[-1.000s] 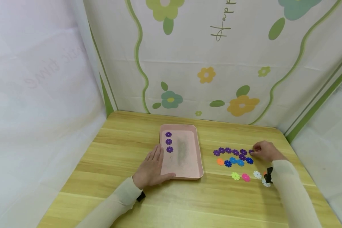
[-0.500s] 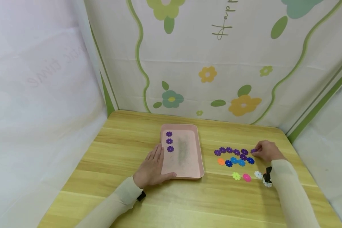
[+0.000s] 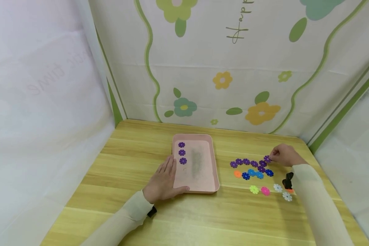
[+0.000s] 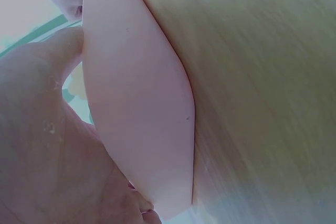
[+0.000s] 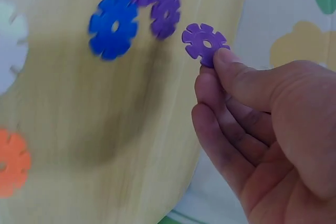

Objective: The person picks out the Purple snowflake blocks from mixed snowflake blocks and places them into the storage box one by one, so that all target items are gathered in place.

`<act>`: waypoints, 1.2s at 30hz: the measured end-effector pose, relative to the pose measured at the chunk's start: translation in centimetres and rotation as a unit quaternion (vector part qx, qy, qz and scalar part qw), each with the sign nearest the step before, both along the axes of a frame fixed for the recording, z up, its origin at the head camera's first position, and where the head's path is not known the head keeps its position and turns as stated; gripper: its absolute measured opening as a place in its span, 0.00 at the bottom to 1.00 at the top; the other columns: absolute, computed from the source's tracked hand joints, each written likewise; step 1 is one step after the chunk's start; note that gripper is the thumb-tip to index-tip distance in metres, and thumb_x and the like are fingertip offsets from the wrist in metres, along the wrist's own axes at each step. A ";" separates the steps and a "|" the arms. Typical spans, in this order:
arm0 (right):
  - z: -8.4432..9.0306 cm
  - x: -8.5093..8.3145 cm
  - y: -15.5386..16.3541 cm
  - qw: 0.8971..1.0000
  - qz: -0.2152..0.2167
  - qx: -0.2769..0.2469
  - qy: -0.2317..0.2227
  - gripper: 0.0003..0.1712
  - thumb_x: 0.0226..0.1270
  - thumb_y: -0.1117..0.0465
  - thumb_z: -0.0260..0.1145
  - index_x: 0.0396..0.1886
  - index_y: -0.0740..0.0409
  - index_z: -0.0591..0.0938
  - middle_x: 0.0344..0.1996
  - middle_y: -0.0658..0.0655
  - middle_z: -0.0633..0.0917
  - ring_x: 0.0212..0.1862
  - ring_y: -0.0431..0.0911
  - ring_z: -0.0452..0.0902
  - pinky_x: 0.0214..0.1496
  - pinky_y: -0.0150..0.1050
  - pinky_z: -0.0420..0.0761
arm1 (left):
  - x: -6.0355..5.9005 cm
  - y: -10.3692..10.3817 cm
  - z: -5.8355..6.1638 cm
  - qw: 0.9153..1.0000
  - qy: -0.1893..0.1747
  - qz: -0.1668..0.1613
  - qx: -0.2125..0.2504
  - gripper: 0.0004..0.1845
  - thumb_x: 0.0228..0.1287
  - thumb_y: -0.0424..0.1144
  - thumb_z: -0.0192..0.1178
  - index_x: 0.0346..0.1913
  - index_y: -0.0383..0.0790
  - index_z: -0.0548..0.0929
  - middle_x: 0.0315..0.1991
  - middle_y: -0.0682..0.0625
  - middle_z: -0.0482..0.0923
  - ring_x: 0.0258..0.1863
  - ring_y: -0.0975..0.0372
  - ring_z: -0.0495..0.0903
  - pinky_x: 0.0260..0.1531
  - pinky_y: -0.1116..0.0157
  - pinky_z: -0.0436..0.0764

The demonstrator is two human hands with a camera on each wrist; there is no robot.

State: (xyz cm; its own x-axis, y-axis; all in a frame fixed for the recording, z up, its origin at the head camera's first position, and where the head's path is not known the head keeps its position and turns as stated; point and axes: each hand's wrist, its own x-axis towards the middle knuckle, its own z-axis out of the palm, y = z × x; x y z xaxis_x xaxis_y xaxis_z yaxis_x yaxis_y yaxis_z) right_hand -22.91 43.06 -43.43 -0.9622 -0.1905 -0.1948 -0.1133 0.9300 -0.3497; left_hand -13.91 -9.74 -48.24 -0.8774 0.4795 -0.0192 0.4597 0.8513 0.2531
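Cloth (image 3: 196, 58) printed with flowers hung behind everything; in front we had a wood-grain table (image 3: 184, 222). Near its middle sat a pink tray (image 3: 207, 171), the one container we saw. In it we counted three purple discs (image 3: 182, 152), columned along the left side, plus a dark smudge (image 3: 196, 164) on the tray floor.

We marked the left-hand grip (image 3: 162, 181) as grasping nothing: fingers straight along the tray's left wall, thumb over the near rim, steadying it, we judged. The right-hand grip (image 3: 285, 155) pinched one held disc (image 5: 195, 36), purple, by its edge between thumb and finger. That disc was tilted, looked raised off the table, and was well apart from the tray, to its right.

Step in hand, as we judged it: lifting a single purple piece from the loose ones. Next move, in our view, called for a firm edge pinch and not knocking neighbours.

Loose stuff, quickly: we got six table purples (image 3: 246, 162) in a wavy line, four blue discs (image 3: 251, 173) in two shades, an orange disc (image 3: 237, 174), then a yellow-green disc (image 3: 254, 190), a pink disc (image 3: 265, 191), two white discs (image 3: 287, 196), and a second orange (image 5: 16, 163), partly hidden in the head view.
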 end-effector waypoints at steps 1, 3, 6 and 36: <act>0.2 -0.2 -0.5 1.000 0.006 -0.004 0.000 0.10 0.75 0.63 0.66 0.36 0.65 0.89 0.32 0.61 0.89 0.29 0.45 0.76 0.33 0.39 0.77 | 0.0 0.0 -0.1 1.000 0.000 0.001 -0.005 0.66 0.66 0.80 0.51 0.84 0.26 0.47 0.86 0.31 0.41 0.86 0.41 0.46 0.82 0.43 0.59; 0.5 -0.5 -1.5 1.000 0.014 -0.010 -0.003 0.11 0.76 0.62 0.66 0.37 0.65 0.89 0.32 0.60 0.89 0.29 0.44 0.76 0.33 0.39 0.77 | 0.0 0.0 -0.1 1.000 0.000 0.001 0.005 0.67 0.65 0.81 0.51 0.84 0.25 0.47 0.86 0.30 0.42 0.86 0.40 0.47 0.82 0.42 0.60; 0.9 -0.9 -3.3 0.999 0.031 -0.025 -0.010 0.11 0.77 0.62 0.66 0.37 0.65 0.89 0.31 0.61 0.89 0.29 0.44 0.75 0.34 0.39 0.77 | 0.1 0.0 0.4 1.000 -0.008 0.002 0.018 0.66 0.65 0.79 0.54 0.83 0.25 0.49 0.85 0.29 0.44 0.86 0.39 0.48 0.81 0.41 0.60; 3.4 -1.2 -25.1 0.981 0.156 -0.085 -0.079 0.07 0.72 0.68 0.69 0.32 0.60 0.89 0.29 0.54 0.90 0.30 0.40 0.80 0.35 0.32 0.80 | 0.3 0.0 1.1 1.000 -0.015 0.007 -0.011 0.65 0.66 0.77 0.55 0.83 0.25 0.50 0.85 0.30 0.45 0.86 0.40 0.49 0.82 0.43 0.61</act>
